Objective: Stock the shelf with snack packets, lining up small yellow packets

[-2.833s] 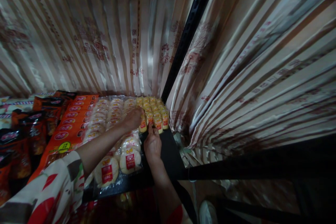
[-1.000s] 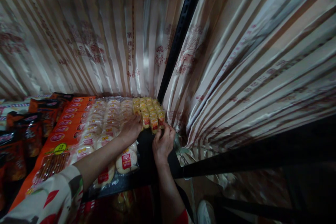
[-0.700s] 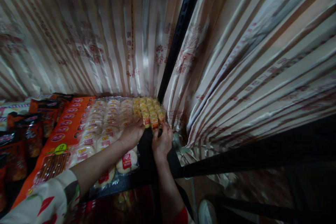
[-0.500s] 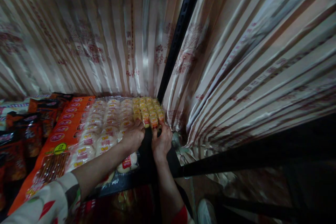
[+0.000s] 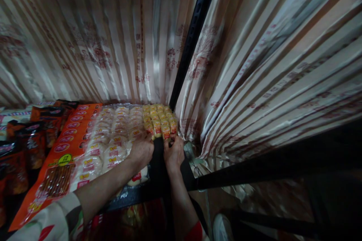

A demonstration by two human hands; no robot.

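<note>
Small yellow snack packs (image 5: 157, 128) with red labels stand in close rows in the shelf's back corner. My left hand (image 5: 142, 150) is closed at the front left of these rows, its fingertips on a front pack. Beside it, my right hand (image 5: 173, 155) pinches at the front right pack, thumb and finger curled below its label. Part of each gripped pack is hidden by the fingers. Under and beside my left forearm lie clear-wrapped round white buns or cakes (image 5: 113, 152) with red and yellow labels.
Orange snack packets (image 5: 66, 139) and dark orange bags (image 5: 34, 139) fill the shelf's left side. A black slotted post (image 5: 192, 37) rises at the corner before striped, printed plastic sheeting (image 5: 118, 37). A black shelf bar (image 5: 240, 169) runs right; below it shows a white shoe (image 5: 222, 228).
My left hand has drawn slightly back and left, and a yellow pack now shows at its fingertips. My right hand has shifted slightly, its fingers more curled under the front packs.
</note>
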